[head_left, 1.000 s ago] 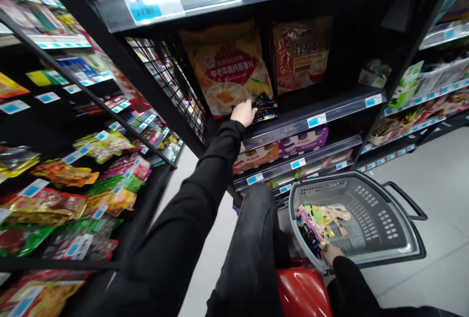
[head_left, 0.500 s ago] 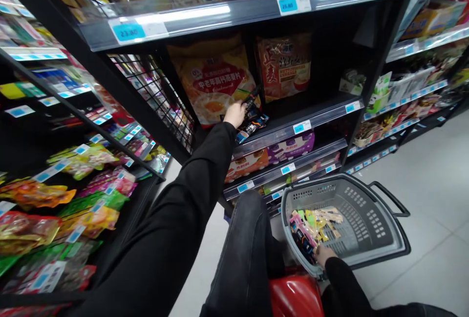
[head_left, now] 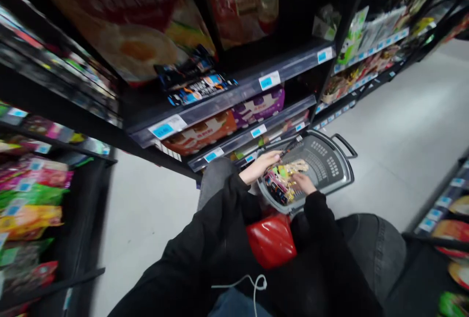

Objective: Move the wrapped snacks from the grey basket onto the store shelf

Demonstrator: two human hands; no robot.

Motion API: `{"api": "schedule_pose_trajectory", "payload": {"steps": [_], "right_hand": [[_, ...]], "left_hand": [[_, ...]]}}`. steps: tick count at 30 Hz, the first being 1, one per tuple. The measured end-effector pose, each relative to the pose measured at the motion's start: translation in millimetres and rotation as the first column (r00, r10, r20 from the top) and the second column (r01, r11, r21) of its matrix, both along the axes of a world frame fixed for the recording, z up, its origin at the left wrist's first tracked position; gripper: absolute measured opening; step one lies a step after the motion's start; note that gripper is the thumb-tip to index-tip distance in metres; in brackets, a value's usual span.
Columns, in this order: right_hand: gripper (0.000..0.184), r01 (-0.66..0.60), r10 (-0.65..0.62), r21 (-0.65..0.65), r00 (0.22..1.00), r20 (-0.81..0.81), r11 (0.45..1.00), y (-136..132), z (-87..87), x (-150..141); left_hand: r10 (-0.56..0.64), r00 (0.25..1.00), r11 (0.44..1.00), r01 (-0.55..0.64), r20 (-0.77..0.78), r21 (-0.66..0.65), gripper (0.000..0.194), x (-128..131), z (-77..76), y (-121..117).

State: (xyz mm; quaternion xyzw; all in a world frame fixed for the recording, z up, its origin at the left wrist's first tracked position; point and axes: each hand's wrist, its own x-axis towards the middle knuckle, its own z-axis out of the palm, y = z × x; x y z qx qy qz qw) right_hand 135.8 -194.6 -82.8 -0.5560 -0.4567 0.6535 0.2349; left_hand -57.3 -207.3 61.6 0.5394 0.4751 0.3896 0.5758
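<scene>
My left hand [head_left: 262, 165] reaches over the left rim of the grey shopping basket [head_left: 346, 170]. Its fingers are closed on a slim dark packet [head_left: 291, 147], which points up and to the right. Inside the basket, my right hand [head_left: 303, 182] has its fingers drawn together at a pile of small yellow packets [head_left: 291, 169]; what they pinch is too small to make out. Pink and dark packets [head_left: 275, 186] lie at the left of the pile. Several black-and-blue packets [head_left: 201, 87] rest on the shelf in front of a large oatmeal bag [head_left: 135, 48].
A shelf edge [head_left: 234, 92] with price tags runs above the basket. Orange and purple multipacks [head_left: 258, 107] stand one shelf lower. A red glossy object [head_left: 271, 241] is between my legs. Bagged snacks [head_left: 31, 209] fill the rack at left; another rack [head_left: 445, 200] stands at right.
My left hand has left the shelf and come down to the basket with a dark packet. My right hand has shifted from the pink and dark packets to the yellow ones. The view has tilted down.
</scene>
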Motion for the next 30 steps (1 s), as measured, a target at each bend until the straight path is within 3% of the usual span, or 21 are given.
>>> {"api": "schedule_pose_trajectory", "payload": {"steps": [3, 6, 11, 14, 16, 18, 22, 26, 30], "right_hand": [[0.042, 0.255, -0.287, -0.132, 0.87, -0.401, 0.958, 5.3, 20.5, 21.1], [0.049, 0.307, -0.337, -0.149, 0.757, -0.559, 0.94, 3.4, 35.4, 34.9], [0.042, 0.336, -0.299, 0.012, 0.856, -0.422, 0.942, -1.4, 36.8, 33.5], [0.041, 0.362, -0.321, 0.071, 0.889, -0.327, 0.929, 0.7, 29.7, 29.6], [0.04, 0.377, -0.337, 0.094, 0.896, -0.288, 0.921, 2.6, 26.7, 29.1], [0.038, 0.39, -0.352, 0.112, 0.9, -0.259, 0.914, 3.9, 25.6, 29.7], [0.036, 0.433, -0.401, 0.123, 0.889, -0.223, 0.893, 4.9, 23.3, 32.1], [0.035, 0.483, -0.454, 0.139, 0.87, -0.194, 0.865, 5.6, 16.9, 33.9], [0.03, 0.524, -0.487, 0.158, 0.845, -0.221, 0.837, 6.8, 14.0, 36.6]], "left_hand": [[-0.05, 0.936, 0.992, 0.088, -0.349, 0.094, 0.036, 20.1, -43.7, -7.2], [-0.046, 0.826, 0.983, 0.137, -0.561, 0.121, 0.04, 28.3, -68.7, -9.6], [-0.137, 0.683, 0.972, 0.233, -0.718, 0.037, 0.042, 27.9, -83.6, -9.0], [-0.159, 0.662, 0.968, 0.25, -0.732, 0.017, 0.043, 29.1, -92.0, -10.2], [-0.164, 0.698, 0.97, 0.242, -0.697, 0.014, 0.04, 31.2, -98.5, -11.5], [-0.183, 0.78, 0.975, 0.222, -0.598, -0.009, 0.033, 33.5, -104.3, -12.7], [-0.275, 0.929, 0.96, 0.252, -0.249, -0.12, 0.031, 35.6, -111.0, -13.8], [-0.379, 0.925, 0.902, 0.378, 0.037, -0.209, 0.042, 34.2, -109.3, -14.4], [-0.364, 0.913, 0.87, 0.404, 0.182, -0.285, 0.057, 31.7, -100.2, -15.8]]}}
